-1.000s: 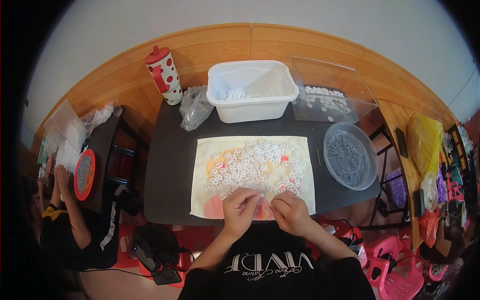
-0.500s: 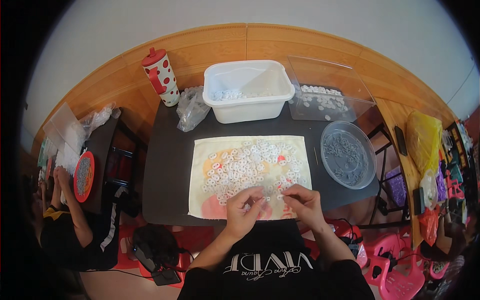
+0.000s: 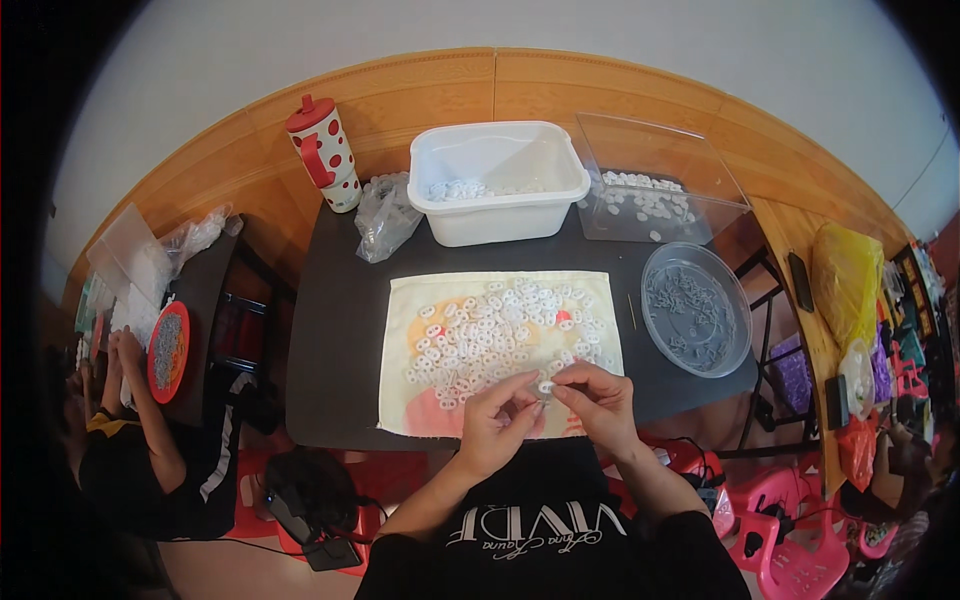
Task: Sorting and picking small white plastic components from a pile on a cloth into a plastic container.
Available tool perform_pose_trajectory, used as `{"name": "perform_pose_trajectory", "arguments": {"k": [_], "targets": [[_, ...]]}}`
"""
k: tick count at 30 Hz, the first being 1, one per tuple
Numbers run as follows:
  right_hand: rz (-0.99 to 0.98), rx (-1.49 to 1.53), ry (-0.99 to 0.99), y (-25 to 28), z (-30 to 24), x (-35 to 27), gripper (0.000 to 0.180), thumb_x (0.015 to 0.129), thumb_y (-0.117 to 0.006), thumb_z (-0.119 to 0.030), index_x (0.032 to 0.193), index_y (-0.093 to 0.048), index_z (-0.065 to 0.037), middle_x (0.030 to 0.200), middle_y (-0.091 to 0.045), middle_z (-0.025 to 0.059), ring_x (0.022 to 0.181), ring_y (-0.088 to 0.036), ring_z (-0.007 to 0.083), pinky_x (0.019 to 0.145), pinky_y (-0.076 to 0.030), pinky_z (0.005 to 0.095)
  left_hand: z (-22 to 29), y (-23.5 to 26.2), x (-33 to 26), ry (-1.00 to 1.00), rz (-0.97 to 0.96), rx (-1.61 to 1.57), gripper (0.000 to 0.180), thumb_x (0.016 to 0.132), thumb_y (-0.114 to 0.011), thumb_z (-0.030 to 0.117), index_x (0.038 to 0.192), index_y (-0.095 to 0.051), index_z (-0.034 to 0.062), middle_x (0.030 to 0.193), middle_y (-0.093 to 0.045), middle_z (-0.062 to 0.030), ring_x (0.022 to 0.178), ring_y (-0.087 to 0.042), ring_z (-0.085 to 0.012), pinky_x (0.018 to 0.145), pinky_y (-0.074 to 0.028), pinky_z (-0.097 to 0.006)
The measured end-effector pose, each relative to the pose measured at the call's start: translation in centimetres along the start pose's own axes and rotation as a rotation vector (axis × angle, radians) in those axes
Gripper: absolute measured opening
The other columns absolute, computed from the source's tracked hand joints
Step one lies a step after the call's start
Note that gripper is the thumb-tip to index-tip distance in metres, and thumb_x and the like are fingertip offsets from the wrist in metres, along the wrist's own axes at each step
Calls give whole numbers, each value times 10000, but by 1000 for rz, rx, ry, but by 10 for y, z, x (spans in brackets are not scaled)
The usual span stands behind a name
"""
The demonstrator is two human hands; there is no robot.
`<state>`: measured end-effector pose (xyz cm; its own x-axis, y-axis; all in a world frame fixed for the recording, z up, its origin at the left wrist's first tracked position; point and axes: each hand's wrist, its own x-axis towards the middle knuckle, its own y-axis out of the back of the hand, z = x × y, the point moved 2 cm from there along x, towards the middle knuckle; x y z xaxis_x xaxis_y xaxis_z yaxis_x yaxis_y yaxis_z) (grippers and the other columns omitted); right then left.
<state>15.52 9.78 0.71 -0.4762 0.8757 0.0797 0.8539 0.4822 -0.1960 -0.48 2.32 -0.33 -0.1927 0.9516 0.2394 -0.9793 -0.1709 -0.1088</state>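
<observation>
Over the near edge of a cream cloth point(image 3: 400, 300), my two hands meet with their fingertips close together. A small white oval piece with two holes point(image 3: 546, 387) is pinched at the fingertips of my right hand point(image 3: 600, 405). My left hand point(image 3: 497, 420) is closed in a pinch just beside it; whatever lies between its fingers is too small to name. Many similar white two-holed pieces point(image 3: 480, 335) lie in a loose heap on the cloth, just beyond my hands.
A white tub point(image 3: 500, 225) with white pieces stands at the back. Right of it are a clear box point(image 3: 660, 222) and a round clear tray point(image 3: 745, 330) of small grey parts. A spotted tumbler point(image 3: 335, 165) and plastic bag point(image 3: 388, 222) stand back left. Another person point(image 3: 140, 430) works at left.
My hands have come closer together. My right hand has shifted left and slightly up, lifting a white piece off the cloth; my left hand has moved slightly right.
</observation>
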Motion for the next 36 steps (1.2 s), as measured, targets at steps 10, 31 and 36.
{"name": "perform_pose_trajectory", "arguments": {"k": [10,31,36], "targets": [[-57,-227,132,-2,-1,4,165,841,-680,115,973,-710,19,926,-693,73,869,-620,132,821,-461,265,0,2,-2,5,6,-41,420,886,-617,-110,1294,-602,-12,879,-648,-25,693,-566,-38,576,-453,-181],[-191,-360,212,1,-8,7,148,828,-703,78,952,-687,-1,867,-669,67,801,-620,133,647,-455,239,-5,-1,-7,-6,35,-27,353,890,-605,-115,1228,-640,-18,923,-638,-45,769,-605,-77,631,-504,-200],[-275,-459,348,3,-17,15,195,795,-711,92,961,-686,-7,864,-680,95,756,-634,176,636,-474,274,-7,1,-7,-36,16,36,353,878,-593,-124,1221,-621,-44,888,-648,-89,746,-663,-134,639,-527,-240]]}}
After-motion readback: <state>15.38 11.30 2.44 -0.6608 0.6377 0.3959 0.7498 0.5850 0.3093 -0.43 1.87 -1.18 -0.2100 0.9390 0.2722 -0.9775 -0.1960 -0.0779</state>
